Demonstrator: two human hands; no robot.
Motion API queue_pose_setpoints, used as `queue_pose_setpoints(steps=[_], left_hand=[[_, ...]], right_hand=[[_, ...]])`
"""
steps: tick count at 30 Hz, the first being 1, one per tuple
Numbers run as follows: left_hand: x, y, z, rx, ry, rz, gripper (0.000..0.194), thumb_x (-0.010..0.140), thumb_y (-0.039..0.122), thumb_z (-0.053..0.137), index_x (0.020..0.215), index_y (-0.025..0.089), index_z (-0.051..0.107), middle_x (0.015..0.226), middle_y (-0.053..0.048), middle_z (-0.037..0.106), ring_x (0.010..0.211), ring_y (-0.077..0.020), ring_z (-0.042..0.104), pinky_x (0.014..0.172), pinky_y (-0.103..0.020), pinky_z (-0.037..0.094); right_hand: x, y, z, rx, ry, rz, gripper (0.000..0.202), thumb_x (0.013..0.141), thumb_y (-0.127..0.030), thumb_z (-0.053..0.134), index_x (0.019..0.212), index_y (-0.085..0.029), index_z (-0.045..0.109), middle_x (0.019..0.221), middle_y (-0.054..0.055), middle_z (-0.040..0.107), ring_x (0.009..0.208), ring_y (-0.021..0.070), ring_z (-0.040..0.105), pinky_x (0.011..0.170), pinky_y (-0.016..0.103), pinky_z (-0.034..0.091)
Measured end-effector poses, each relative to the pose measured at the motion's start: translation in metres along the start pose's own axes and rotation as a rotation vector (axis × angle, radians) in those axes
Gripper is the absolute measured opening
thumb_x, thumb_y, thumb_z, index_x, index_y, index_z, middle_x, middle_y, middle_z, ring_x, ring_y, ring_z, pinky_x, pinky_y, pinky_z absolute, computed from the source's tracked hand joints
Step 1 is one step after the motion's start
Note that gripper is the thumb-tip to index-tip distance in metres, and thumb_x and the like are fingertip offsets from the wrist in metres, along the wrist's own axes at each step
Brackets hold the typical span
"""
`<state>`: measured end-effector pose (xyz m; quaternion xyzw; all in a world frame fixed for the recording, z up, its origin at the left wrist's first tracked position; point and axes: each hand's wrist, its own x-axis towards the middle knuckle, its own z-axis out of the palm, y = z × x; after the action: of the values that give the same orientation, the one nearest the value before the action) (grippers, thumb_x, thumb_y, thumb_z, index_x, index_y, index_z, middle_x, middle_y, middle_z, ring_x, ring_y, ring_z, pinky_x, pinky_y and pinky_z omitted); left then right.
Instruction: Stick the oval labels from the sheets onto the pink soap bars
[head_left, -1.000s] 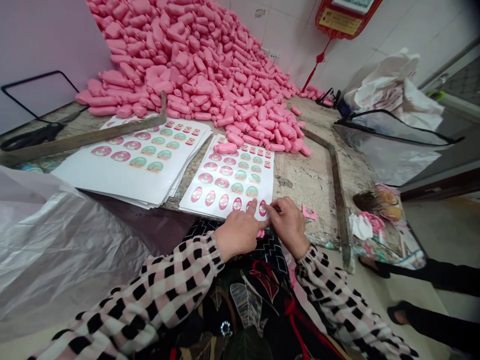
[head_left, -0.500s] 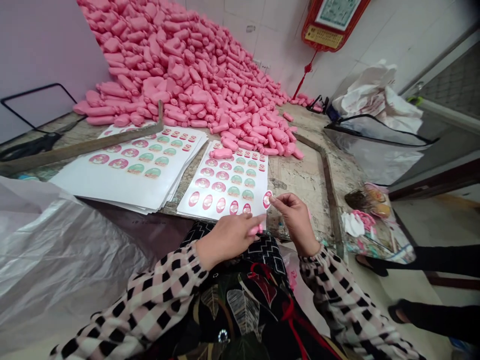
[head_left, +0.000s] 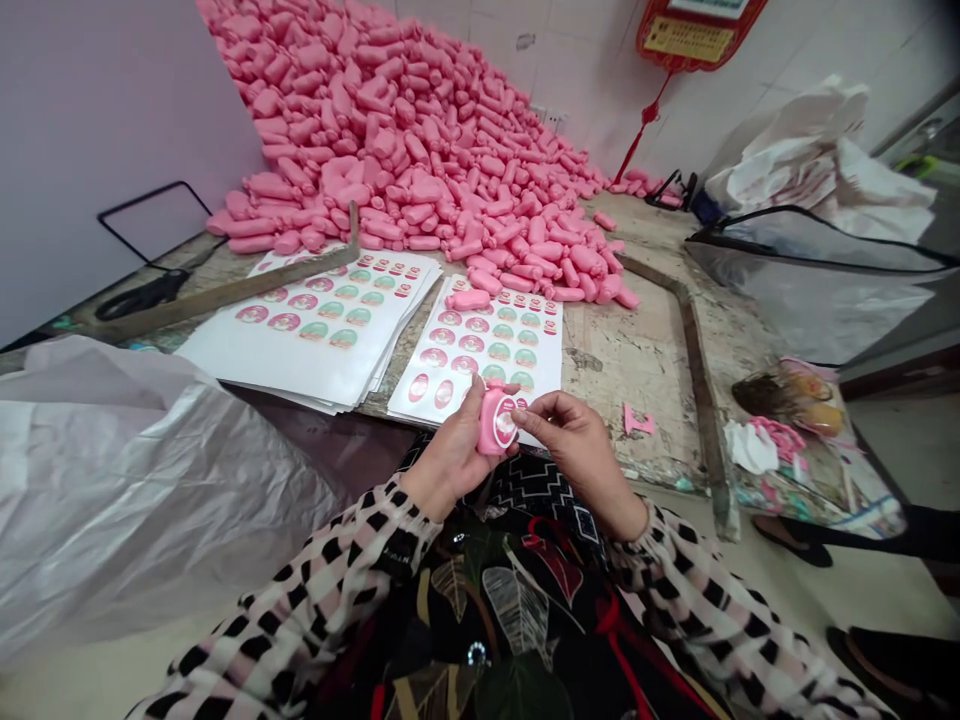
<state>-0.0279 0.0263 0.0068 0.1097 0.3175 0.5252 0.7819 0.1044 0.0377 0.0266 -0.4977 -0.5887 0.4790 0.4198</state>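
A small pink bottle [head_left: 489, 432] is held upright in my left hand [head_left: 451, 447], its front turned to the right. My right hand [head_left: 576, 447] pinches the edge of an oval pink-and-white sticker [head_left: 505, 421], which lies against the bottle's front. Just beyond my hands is a sheet of stickers [head_left: 429, 362] with oval, pink and green round labels; a pink bottle [head_left: 469, 300] rests on its upper part. A thicker stack of sticker sheets [head_left: 300, 365] lies to the left.
A large heap of pink bottles [head_left: 420, 150] covers the back of the table. Wooden strips [head_left: 701, 370] run along both sides. A pink piece [head_left: 638, 420] lies at right, near a bag of items [head_left: 814, 400]. Clear plastic [head_left: 135, 480] hangs at left; a person's feet show at lower right.
My left hand has turned up, showing the bottle. My right hand has brought the sticker from the sheet's edge to the bottle. The view has shifted, and a pink piece now shows at right.
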Motion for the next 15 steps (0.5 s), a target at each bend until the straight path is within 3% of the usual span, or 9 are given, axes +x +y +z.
queue_pose_setpoints(steps=[15], left_hand=[[0.0021, -0.0024, -0.0039, 0.037, -0.034, 0.037, 0.052, 0.078, 0.059, 0.046, 0.102, 0.015, 0.059, 0.072, -0.002, 0.054, 0.055, -0.0082, 0.052, 0.046, -0.019, 0.044]], right_hand=[[0.0007, 0.004, 0.0079, 0.044, -0.051, 0.038, 0.02, 0.066, -0.035, 0.069, 0.067, -0.018, 0.058, 0.06, -0.004, 0.058, 0.053, 0.0102, 0.053, 0.053, 0.023, 0.042]])
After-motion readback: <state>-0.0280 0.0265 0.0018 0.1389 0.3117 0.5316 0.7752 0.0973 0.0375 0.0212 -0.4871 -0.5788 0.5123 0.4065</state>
